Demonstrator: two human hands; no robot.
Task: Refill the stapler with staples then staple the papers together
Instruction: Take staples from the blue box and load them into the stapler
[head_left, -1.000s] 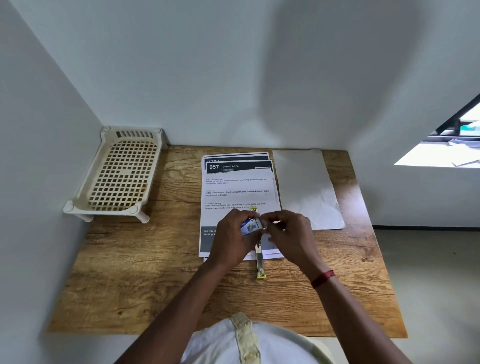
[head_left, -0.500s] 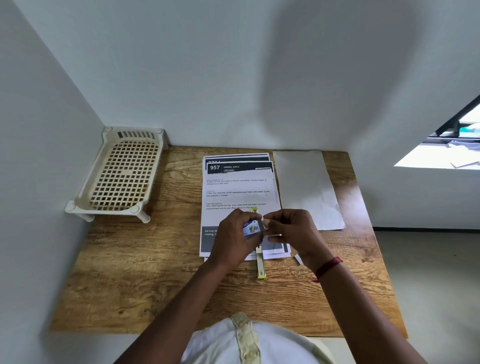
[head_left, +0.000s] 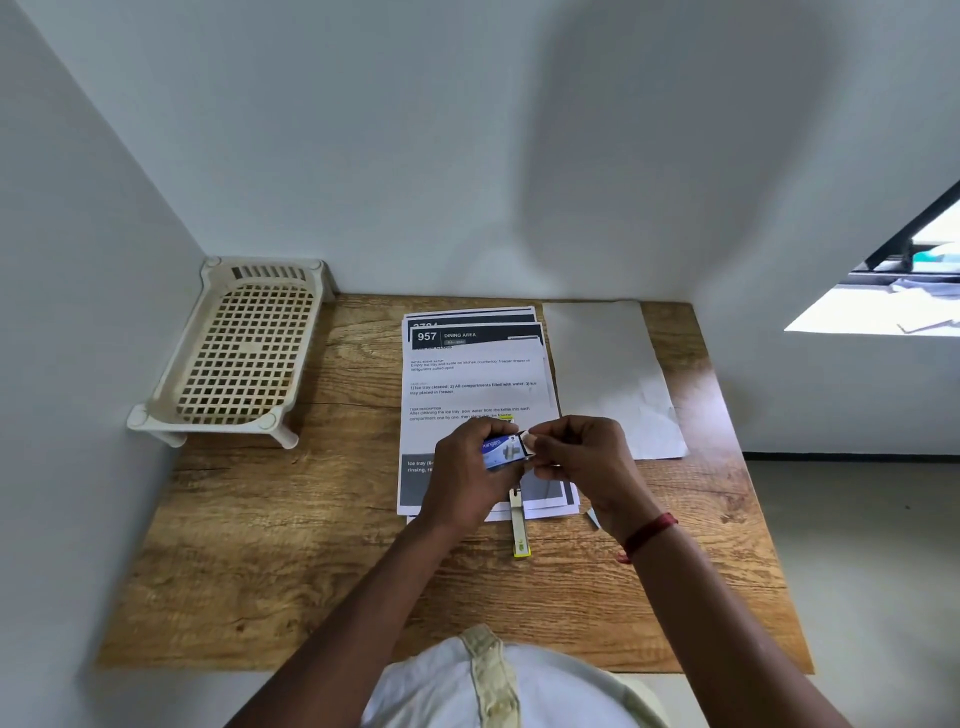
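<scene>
A small blue staple box (head_left: 501, 451) is held above the printed papers (head_left: 467, 384) by my left hand (head_left: 467, 478). My right hand (head_left: 582, 457) pinches the box's right end, at its white flap. Below the hands lies the stapler (head_left: 519, 525), a thin metal strip with a yellow end; it sticks out over the papers' near edge onto the wooden table (head_left: 291, 551). The stapler's upper part is hidden by my hands. A small silvery piece (head_left: 594, 518) lies on the table just right of the papers.
A blank white sheet (head_left: 608, 374) lies right of the printed stack. A cream plastic rack (head_left: 244, 353) stands in the back left corner against the walls. White walls close off the table's left and back sides; its right edge drops to the floor.
My right hand has shifted a little to the right along the box's end. A small silvery piece has come into view on the table right of the papers.
</scene>
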